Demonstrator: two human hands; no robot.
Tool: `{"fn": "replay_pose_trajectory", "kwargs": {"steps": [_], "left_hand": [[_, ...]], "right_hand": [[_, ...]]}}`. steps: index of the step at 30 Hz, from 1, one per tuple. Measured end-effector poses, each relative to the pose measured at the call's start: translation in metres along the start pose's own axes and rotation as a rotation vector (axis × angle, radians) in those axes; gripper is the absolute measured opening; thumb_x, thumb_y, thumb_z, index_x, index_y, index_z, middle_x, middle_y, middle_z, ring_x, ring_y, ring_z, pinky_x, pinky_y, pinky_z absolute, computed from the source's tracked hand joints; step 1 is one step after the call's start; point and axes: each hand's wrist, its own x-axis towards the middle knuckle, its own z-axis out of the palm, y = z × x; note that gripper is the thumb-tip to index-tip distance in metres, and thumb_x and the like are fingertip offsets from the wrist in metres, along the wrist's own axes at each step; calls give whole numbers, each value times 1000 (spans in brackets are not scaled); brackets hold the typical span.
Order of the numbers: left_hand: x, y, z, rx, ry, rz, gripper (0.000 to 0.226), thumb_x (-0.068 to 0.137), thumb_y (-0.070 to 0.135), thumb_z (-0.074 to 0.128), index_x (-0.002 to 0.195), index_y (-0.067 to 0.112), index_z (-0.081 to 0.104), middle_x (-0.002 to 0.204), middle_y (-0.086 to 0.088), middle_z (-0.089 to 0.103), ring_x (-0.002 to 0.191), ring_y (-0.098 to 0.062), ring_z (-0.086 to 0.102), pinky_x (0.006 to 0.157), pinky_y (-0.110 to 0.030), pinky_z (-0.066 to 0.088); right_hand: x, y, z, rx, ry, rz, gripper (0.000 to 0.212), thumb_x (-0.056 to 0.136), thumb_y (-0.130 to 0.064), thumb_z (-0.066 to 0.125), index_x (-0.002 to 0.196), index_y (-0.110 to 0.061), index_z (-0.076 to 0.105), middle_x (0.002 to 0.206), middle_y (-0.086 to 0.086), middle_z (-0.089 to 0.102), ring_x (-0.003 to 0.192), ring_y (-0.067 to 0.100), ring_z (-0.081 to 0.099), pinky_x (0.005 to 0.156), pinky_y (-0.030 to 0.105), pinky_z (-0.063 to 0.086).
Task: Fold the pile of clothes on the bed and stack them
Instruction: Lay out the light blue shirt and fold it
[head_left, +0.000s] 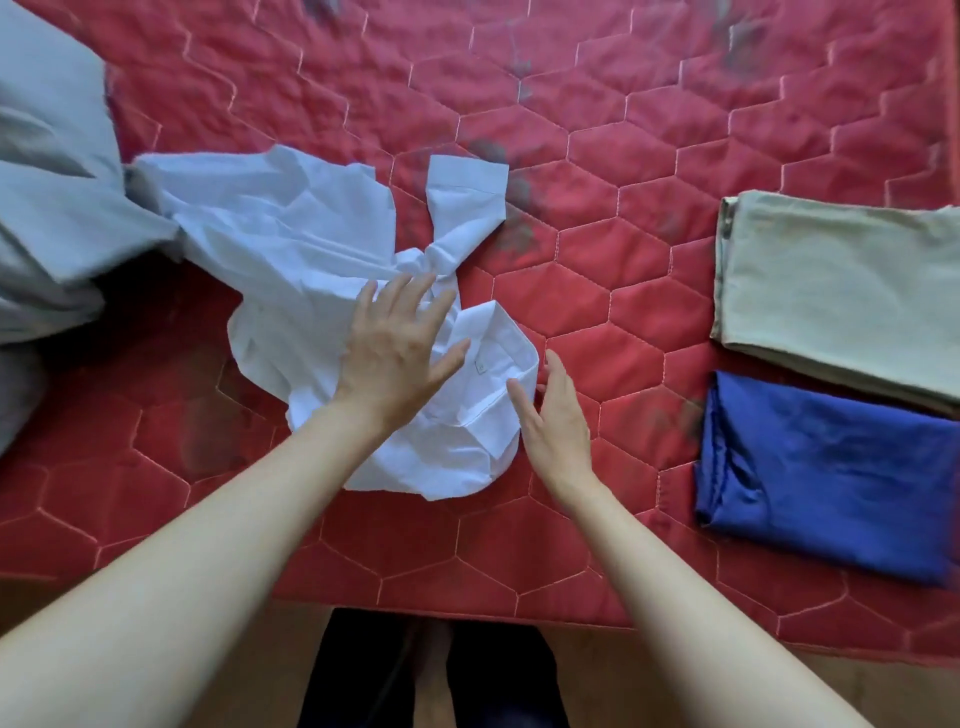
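A crumpled white shirt (291, 244) lies on the red quilted bed (597, 291), its collar toward me and one cuffed sleeve pointing away. My left hand (395, 353) lies flat on the shirt just left of the collar, fingers spread and straight. My right hand (553, 415) stands edge-on at the collar's right side, fingers straight, touching or almost touching the fabric. A folded pale green garment (841, 291) and a folded blue garment (831, 467) lie side by side at the right.
A heap of grey cloth (47, 197) fills the far left of the bed, touching the shirt. The bed's near edge runs just in front of my legs (431, 675), with wooden floor below.
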Motion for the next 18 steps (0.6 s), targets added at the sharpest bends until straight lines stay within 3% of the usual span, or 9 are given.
{"fn": "replay_pose_trajectory", "kwargs": {"steps": [2, 4, 6, 7, 9, 11, 15, 18], "left_hand": [[25, 0, 5, 19, -307, -60, 74, 87, 64, 32, 137, 11, 48, 135, -10, 53, 128, -31, 46, 107, -51, 28], [39, 0, 17, 87, -546, -74, 75, 88, 70, 30, 138, 16, 41, 140, -6, 48, 133, -27, 38, 112, -48, 18], [49, -1, 22, 7, -660, -88, 52, 91, 64, 41, 111, 17, 51, 120, -7, 58, 121, -28, 47, 105, -44, 26], [53, -4, 22, -93, -691, -119, 39, 92, 56, 48, 93, 17, 50, 104, -6, 60, 110, -29, 53, 94, -39, 33], [59, -14, 18, -303, -653, -193, 34, 90, 37, 60, 68, 19, 42, 76, -1, 53, 88, -30, 55, 65, -32, 32], [64, -24, 7, -431, -547, -222, 42, 86, 26, 65, 56, 21, 37, 61, 3, 41, 71, -23, 47, 52, -32, 24], [72, -41, -32, -671, -374, -270, 32, 81, 32, 68, 57, 22, 49, 59, 5, 42, 62, -17, 40, 54, -32, 27], [86, -56, -80, -848, -208, -323, 14, 75, 34, 66, 73, 21, 67, 65, 1, 59, 66, -20, 52, 61, -36, 41]], "right_hand": [[13, -7, 7, 57, -16, 94, 60, 99, -50, 40, 147, -15, 32, 146, 3, 43, 134, 21, 41, 107, 39, 35], [23, -12, 12, 154, 19, 184, 47, 100, -46, 36, 130, -12, 47, 126, 3, 56, 119, 23, 50, 99, 40, 40], [25, -17, 10, 309, -6, 272, 35, 101, -42, 38, 110, -14, 57, 101, -6, 59, 99, 17, 53, 86, 33, 42], [25, -19, 8, 362, -40, 280, 33, 101, -41, 41, 104, -14, 59, 94, -9, 57, 93, 13, 52, 80, 29, 42], [19, -23, 2, 441, -134, 245, 23, 99, -33, 50, 108, -15, 62, 96, -11, 60, 89, 7, 56, 72, 19, 44], [13, -25, -2, 492, -181, 197, 16, 95, -19, 60, 109, -13, 63, 98, -6, 65, 86, 6, 61, 69, 16, 48], [5, -50, -8, 518, 12, 141, 16, 82, -17, 73, 94, -7, 68, 92, 15, 71, 82, 15, 62, 77, 45, 53], [1, -96, -28, 576, 149, 49, 18, 77, -27, 72, 88, -13, 71, 87, 13, 71, 80, 17, 60, 76, 46, 52]]}}
